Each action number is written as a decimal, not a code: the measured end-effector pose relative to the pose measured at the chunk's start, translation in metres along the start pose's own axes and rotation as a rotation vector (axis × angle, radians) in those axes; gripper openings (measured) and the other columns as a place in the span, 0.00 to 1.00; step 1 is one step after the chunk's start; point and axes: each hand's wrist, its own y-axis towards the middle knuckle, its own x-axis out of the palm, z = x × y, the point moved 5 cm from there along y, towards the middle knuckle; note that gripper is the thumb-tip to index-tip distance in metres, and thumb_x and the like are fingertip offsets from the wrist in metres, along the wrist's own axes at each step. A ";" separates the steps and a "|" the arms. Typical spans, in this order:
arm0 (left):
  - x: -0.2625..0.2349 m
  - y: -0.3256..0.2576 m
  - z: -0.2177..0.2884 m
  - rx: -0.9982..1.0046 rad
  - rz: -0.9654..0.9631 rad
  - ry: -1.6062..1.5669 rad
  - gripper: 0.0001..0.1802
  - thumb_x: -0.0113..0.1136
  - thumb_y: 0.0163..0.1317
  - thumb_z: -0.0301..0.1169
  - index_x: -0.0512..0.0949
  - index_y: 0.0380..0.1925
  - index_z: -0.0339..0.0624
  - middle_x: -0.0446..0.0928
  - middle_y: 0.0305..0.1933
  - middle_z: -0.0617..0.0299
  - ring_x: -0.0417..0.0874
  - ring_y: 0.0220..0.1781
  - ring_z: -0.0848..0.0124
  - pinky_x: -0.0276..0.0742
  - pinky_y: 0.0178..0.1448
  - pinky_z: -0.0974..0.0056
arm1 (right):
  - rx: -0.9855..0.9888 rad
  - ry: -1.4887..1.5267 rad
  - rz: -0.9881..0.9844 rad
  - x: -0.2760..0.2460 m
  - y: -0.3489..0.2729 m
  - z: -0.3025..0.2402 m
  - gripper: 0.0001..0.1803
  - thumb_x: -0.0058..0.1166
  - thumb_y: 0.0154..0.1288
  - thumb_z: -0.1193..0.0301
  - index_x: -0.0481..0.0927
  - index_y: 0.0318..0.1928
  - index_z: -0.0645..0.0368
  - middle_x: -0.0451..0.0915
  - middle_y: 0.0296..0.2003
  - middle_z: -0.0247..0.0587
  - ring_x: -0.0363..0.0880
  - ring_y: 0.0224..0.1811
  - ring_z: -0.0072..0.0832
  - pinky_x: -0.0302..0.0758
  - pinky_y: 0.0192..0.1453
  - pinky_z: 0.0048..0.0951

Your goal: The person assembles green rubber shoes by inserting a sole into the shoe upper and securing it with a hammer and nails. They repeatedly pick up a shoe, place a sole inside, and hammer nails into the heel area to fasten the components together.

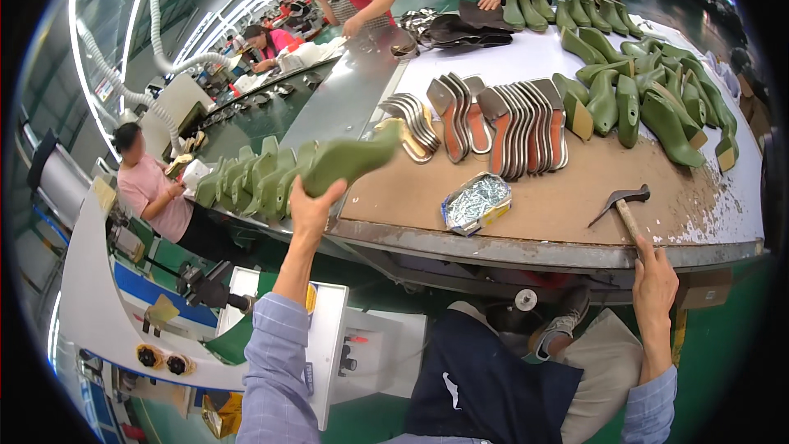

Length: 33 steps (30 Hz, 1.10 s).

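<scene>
My left hand (309, 210) is closed around a green shoe last (349, 158), raised over the table's left edge and slightly blurred. Just left of it stands a row of similar green lasts (256, 183). My right hand (655, 284) grips the wooden handle of a hammer (628, 218); its dark, curved head rests at the front right of the table. Between my hands sits an open box of small metal nails (477, 203). Behind the box are stacked shoe insoles (526, 127) with dark tops and orange-brown undersides, and a smaller pile of insoles (411, 125).
Many green lasts (629, 103) are heaped on the table's right side, with several upright ones (596, 12) behind. Dark leather-like pieces (468, 29) lie at the back. A white machine (107, 296) stands lower left. Other people (148, 181) work beyond the table.
</scene>
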 end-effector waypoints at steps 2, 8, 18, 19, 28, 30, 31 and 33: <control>-0.015 -0.011 -0.073 -0.098 0.035 0.412 0.32 0.81 0.48 0.40 0.79 0.50 0.34 0.86 0.48 0.48 0.87 0.51 0.58 0.79 0.58 0.56 | -0.038 -0.040 0.014 0.003 0.006 -0.008 0.26 0.60 0.64 0.80 0.78 0.63 0.51 0.77 0.42 0.47 0.78 0.44 0.47 0.75 0.49 0.47; 0.011 -0.001 -0.074 -0.250 -0.023 0.508 0.33 0.77 0.49 0.46 0.79 0.47 0.31 0.85 0.49 0.38 0.86 0.54 0.46 0.79 0.59 0.51 | -0.061 -0.030 0.065 0.017 0.002 0.014 0.26 0.57 0.67 0.79 0.78 0.66 0.54 0.75 0.43 0.47 0.75 0.46 0.45 0.72 0.50 0.44; 0.061 0.058 -0.018 0.413 -0.058 0.794 0.24 0.58 0.57 0.23 0.78 0.57 0.40 0.81 0.59 0.45 0.83 0.57 0.46 0.78 0.60 0.49 | -0.145 -0.041 0.123 0.016 0.004 0.001 0.26 0.56 0.66 0.80 0.77 0.66 0.56 0.73 0.41 0.47 0.74 0.44 0.47 0.71 0.49 0.46; 0.076 0.065 -0.006 0.534 -0.064 0.798 0.24 0.57 0.58 0.22 0.78 0.57 0.40 0.81 0.60 0.45 0.84 0.56 0.48 0.78 0.59 0.51 | -0.139 -0.025 0.123 0.017 0.006 -0.001 0.26 0.57 0.65 0.80 0.77 0.64 0.57 0.74 0.41 0.48 0.73 0.44 0.48 0.72 0.49 0.47; 0.298 0.079 0.011 0.263 -0.453 0.947 0.34 0.55 0.69 0.60 0.81 0.56 0.41 0.86 0.45 0.42 0.88 0.50 0.47 0.81 0.55 0.47 | -0.093 -0.021 0.124 0.013 0.005 -0.001 0.27 0.60 0.60 0.79 0.79 0.62 0.57 0.75 0.42 0.48 0.74 0.45 0.47 0.72 0.50 0.45; 0.311 0.088 -0.002 0.110 -0.474 0.963 0.34 0.55 0.69 0.59 0.78 0.57 0.38 0.85 0.49 0.40 0.86 0.55 0.45 0.79 0.58 0.45 | -0.095 -0.004 0.117 0.014 0.007 0.000 0.27 0.61 0.60 0.78 0.80 0.62 0.56 0.75 0.43 0.48 0.74 0.45 0.47 0.72 0.50 0.46; 0.318 0.092 -0.006 0.042 -0.496 0.965 0.34 0.55 0.70 0.58 0.77 0.58 0.37 0.84 0.51 0.39 0.85 0.57 0.44 0.78 0.60 0.45 | -0.085 -0.004 0.115 0.014 0.007 0.001 0.27 0.62 0.59 0.78 0.80 0.61 0.56 0.75 0.43 0.48 0.74 0.45 0.47 0.72 0.50 0.46; 0.321 0.095 0.000 -0.014 -0.564 0.910 0.34 0.53 0.71 0.56 0.75 0.62 0.39 0.84 0.55 0.40 0.83 0.61 0.44 0.77 0.62 0.46 | -0.049 -0.004 0.055 0.011 0.008 0.003 0.27 0.63 0.59 0.77 0.80 0.61 0.55 0.75 0.43 0.48 0.74 0.46 0.48 0.72 0.51 0.47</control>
